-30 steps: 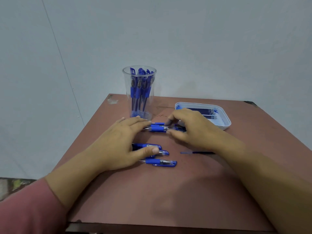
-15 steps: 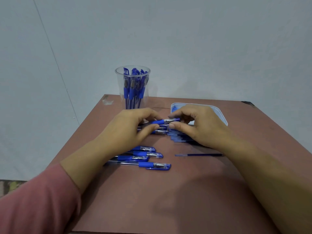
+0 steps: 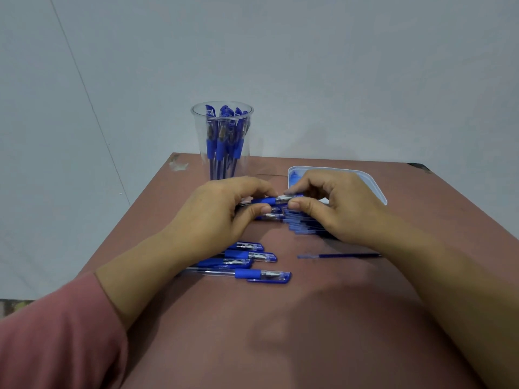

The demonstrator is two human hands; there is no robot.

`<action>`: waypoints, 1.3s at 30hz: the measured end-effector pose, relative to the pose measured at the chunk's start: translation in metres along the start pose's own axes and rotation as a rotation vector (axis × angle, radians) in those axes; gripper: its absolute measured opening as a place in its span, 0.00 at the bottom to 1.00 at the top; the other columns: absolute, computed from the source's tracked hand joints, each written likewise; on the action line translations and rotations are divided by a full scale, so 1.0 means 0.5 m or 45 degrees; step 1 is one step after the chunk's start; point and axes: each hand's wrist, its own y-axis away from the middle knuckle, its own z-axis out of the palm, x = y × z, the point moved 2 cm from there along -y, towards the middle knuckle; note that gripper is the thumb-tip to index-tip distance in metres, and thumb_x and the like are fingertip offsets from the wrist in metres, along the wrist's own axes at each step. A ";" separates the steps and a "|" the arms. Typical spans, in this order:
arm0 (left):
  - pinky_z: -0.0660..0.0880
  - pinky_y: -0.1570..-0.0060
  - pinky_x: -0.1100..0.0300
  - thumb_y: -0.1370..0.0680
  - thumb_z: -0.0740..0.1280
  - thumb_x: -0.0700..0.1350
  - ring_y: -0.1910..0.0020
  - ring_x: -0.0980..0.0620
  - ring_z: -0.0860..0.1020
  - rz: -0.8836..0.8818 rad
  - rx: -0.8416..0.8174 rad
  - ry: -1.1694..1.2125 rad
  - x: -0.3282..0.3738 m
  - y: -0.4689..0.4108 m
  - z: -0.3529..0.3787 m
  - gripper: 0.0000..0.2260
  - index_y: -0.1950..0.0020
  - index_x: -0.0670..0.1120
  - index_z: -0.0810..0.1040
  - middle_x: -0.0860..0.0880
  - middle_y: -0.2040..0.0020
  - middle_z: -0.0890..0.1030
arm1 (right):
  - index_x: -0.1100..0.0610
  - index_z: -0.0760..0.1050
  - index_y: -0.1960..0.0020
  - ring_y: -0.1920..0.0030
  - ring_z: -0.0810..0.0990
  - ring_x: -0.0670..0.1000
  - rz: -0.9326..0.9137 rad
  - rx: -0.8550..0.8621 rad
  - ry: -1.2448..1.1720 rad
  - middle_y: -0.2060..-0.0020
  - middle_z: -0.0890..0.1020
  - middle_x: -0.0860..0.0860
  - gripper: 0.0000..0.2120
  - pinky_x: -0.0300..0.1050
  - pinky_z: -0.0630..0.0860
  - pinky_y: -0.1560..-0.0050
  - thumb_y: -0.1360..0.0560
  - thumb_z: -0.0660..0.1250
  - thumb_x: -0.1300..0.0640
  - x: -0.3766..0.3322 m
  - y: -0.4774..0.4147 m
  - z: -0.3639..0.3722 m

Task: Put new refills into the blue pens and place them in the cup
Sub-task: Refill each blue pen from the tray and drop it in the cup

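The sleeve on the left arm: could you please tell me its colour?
Pink sleeve, seen best in the head view.

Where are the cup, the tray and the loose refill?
cup [image 3: 198, 130], head view, bare left wall.
tray [image 3: 375, 186], head view, right rim.
loose refill [image 3: 339, 256], head view, middle of its shaft.

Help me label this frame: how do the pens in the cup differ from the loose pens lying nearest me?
The pens in the cup stand upright, caps up; the loose pens lie flat, caps pointing right. The pens in the cup are bunched inside the clear cup; the loose pens lie in a row on the brown table. Both share blue caps, blue grips and clear barrels.
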 end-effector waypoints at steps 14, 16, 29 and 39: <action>0.76 0.59 0.55 0.20 0.63 0.48 0.59 0.54 0.80 0.122 -0.065 0.054 0.025 0.003 0.001 0.10 0.41 0.54 0.79 0.56 0.55 0.83 | 0.51 0.81 0.55 0.70 0.73 0.40 0.208 -0.161 -0.182 0.70 0.80 0.44 0.02 0.33 0.69 0.67 0.26 0.71 0.56 -0.003 0.001 -0.020; 0.76 0.59 0.62 0.20 0.64 0.47 0.58 0.59 0.80 0.117 -0.065 0.066 0.023 0.004 -0.002 0.10 0.40 0.54 0.80 0.59 0.55 0.83 | 0.50 0.80 0.56 0.69 0.73 0.40 0.206 -0.157 -0.135 0.70 0.80 0.42 0.03 0.31 0.67 0.66 0.25 0.70 0.57 0.000 0.001 -0.024; 0.78 0.55 0.65 0.30 0.68 0.60 0.55 0.64 0.78 -0.010 0.061 -0.054 -0.004 0.010 -0.017 0.15 0.47 0.57 0.84 0.64 0.55 0.83 | 0.45 0.83 0.55 0.55 0.74 0.42 0.272 -0.380 0.147 0.60 0.77 0.43 0.07 0.33 0.70 0.56 0.29 0.70 0.44 0.020 0.014 -0.012; 0.77 0.50 0.65 0.27 0.70 0.52 0.51 0.64 0.80 0.033 0.016 0.174 -0.012 0.011 -0.021 0.12 0.44 0.54 0.82 0.61 0.52 0.83 | 0.41 0.81 0.49 0.54 0.70 0.43 0.150 -0.454 0.340 0.58 0.74 0.44 0.09 0.43 0.70 0.49 0.28 0.68 0.44 0.002 0.012 0.018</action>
